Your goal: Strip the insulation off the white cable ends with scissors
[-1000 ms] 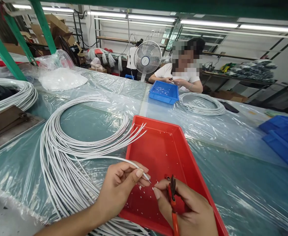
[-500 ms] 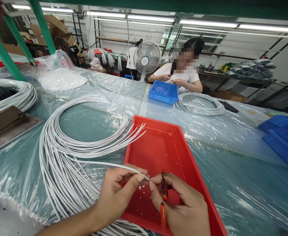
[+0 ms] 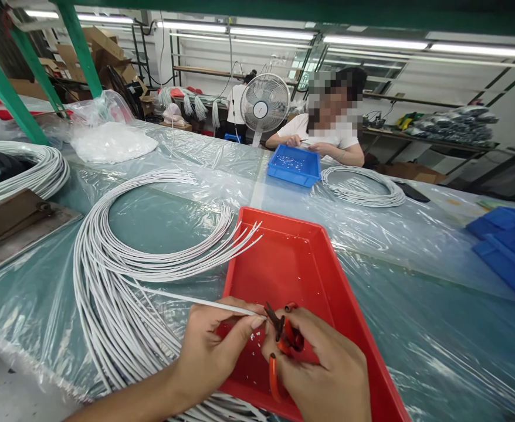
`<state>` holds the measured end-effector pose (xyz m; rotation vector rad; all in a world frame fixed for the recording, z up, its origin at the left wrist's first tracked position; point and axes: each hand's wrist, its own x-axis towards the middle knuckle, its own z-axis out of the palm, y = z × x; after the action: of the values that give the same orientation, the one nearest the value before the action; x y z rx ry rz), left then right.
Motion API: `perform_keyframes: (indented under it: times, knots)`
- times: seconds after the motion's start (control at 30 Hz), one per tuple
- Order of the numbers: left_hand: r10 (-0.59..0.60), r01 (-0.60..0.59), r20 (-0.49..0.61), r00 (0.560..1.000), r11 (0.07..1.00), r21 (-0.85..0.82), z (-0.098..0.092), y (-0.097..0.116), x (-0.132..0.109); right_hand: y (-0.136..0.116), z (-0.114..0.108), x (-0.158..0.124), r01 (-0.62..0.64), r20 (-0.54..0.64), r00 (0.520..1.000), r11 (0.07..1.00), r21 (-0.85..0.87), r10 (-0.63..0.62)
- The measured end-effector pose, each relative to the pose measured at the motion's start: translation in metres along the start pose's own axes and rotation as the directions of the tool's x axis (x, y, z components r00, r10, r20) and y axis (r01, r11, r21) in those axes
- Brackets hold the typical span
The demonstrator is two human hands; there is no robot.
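Note:
My left hand (image 3: 220,343) pinches a white cable (image 3: 196,300) close to its end, between thumb and fingers. My right hand (image 3: 323,363) is closed on orange-handled cutting pliers (image 3: 279,333), whose dark jaws are at the cable's tip, beside my left fingertips. Whether the blades touch the cable I cannot tell. Both hands are above a red tray (image 3: 339,281) with small white scraps in it. To the left lies a large coil of white cables (image 3: 94,258), some of its loose ends over the tray's rim.
Across the plastic-covered table (image 3: 416,305), a person (image 3: 341,138) works over a blue tray (image 3: 293,176) near another cable coil (image 3: 363,187). A metal block (image 3: 11,225) and a further coil (image 3: 41,170) lie left. Blue bins (image 3: 508,252) stand right; a fan (image 3: 264,105) stands behind.
The pliers have turned in my right hand, and their jaws now point left at the cable's end. My right fingertips have drawn back from the tip; the left hand keeps its pinch.

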<state>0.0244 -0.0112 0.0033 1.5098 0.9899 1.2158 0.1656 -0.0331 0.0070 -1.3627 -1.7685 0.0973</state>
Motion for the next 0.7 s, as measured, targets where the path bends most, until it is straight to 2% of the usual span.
perform_keyframes:
  times: [0.2,0.3,0.43,0.57,0.7]
  knots:
    - [-0.006,0.006,-0.035,0.999,1.000,-0.004,-0.0008,-0.0003,0.0003,0.0020,-0.0001,0.0005,0.106,0.010,0.994,0.993,-0.046,-0.106]
    - [-0.073,0.068,-0.040,0.997,0.992,-0.104,0.0012,0.0006,0.0003,0.0035,-0.0002,-0.0012,0.147,0.021,0.989,0.988,-0.051,-0.146]
    - [-0.164,0.149,-0.034,0.986,0.951,-0.272,0.0045,0.0030,0.0027,0.0019,-0.0017,-0.0010,0.048,-0.045,0.998,0.998,0.045,-0.046]
    - [-0.147,0.128,-0.057,0.988,0.960,-0.250,0.0051,0.0047,0.0038,0.0005,-0.0041,0.0017,-0.081,-0.011,0.996,0.987,0.137,0.084]
    - [-0.123,0.106,-0.056,0.991,0.965,-0.239,0.0040,0.0045,0.0028,0.0010,-0.0048,0.0028,-0.076,0.004,0.997,0.987,0.141,0.076]
